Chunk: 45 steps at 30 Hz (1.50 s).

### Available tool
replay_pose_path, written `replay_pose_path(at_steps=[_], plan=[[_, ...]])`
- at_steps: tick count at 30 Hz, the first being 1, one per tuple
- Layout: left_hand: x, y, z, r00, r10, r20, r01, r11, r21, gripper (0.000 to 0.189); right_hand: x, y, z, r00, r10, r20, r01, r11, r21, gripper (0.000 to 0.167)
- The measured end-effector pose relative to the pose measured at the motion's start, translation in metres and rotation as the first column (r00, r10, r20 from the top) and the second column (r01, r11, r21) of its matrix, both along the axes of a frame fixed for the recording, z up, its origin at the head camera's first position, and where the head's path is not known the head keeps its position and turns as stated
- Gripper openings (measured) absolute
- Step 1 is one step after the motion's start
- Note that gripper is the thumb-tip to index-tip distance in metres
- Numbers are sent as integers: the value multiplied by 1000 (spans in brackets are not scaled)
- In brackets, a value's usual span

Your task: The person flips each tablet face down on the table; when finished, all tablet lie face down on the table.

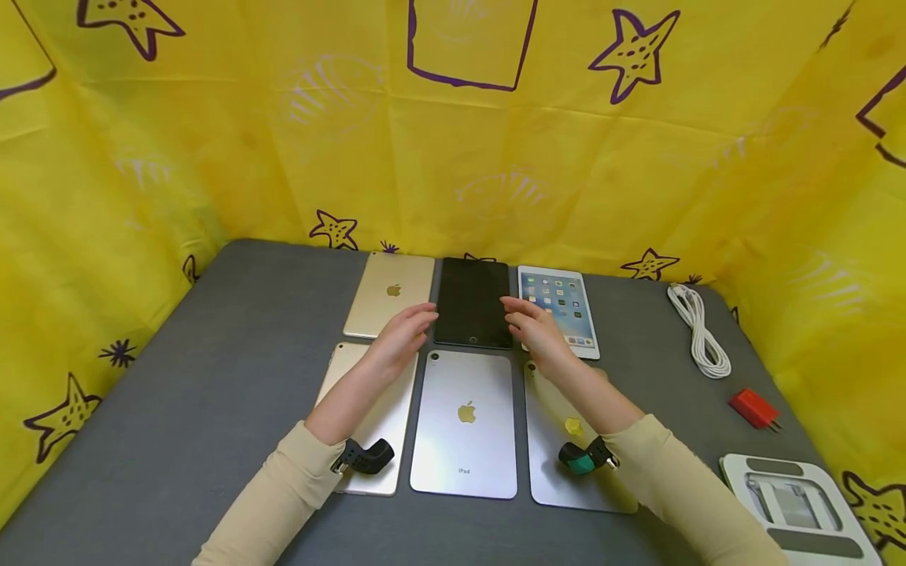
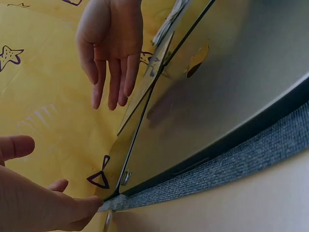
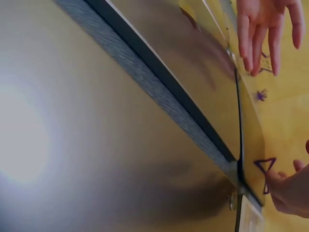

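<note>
Both hands are held above two rows of tablets, facing each other with nothing between them. My left hand (image 1: pixel 405 334) is near the left edge of a black-screened tablet (image 1: pixel 473 303), its fingers loosely extended. On the other side, my right hand (image 1: pixel 535 326) is over the left part of a white tablet (image 1: pixel 566 303) with a lit home screen. A gold tablet (image 1: pixel 385 295) lies face down at back left. In front, a silver iPad (image 1: pixel 464 448) lies face down between a gold tablet (image 1: pixel 378 409) and another silver tablet (image 1: pixel 552 464), both partly hidden by the forearms.
At the right lie a coiled white cable (image 1: pixel 701 334), a red plug adapter (image 1: pixel 754 409) and a white folded stand (image 1: pixel 796 503). Grey cloth covers the table (image 1: pixel 177 409). A yellow patterned curtain (image 1: pixel 460 141) encloses the back and sides.
</note>
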<state>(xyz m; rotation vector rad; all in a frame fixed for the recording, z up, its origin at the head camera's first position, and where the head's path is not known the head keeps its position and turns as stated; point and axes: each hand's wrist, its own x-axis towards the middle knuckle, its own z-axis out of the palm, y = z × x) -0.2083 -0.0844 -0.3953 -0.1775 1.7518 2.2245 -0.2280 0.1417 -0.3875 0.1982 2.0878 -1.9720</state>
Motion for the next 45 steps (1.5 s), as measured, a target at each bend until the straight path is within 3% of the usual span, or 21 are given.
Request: replay_pose_path(at_steps=[6,12,25,36,42,45], plan=[[1,1,-2,999,-48,24,48,999,-22,54,8,-1,-4,998,55,3,-55,995,82,52],[2,1,-5,997,-75,32,76,997,-13,54,9,-2,-7,998,53,32,-55,994,94,57],[-3,-1,-4,994,-78,71,77,997,14,55,7,-3,-14,996,83,35,-86,992,94,65],[-9,1,0,992,-26,126,20,998,53,58,6,2,-9,989,105,100,-116,986,116,66],[-12,6,-4,997,-27,72,26,1000,17,54,6,2,-8,987,99,127,-114,986,118,66],[-11,8,-3,999,-50,-7,49,996,-79,56,7,-1,-8,985,117,125,-129,987,94,67]])
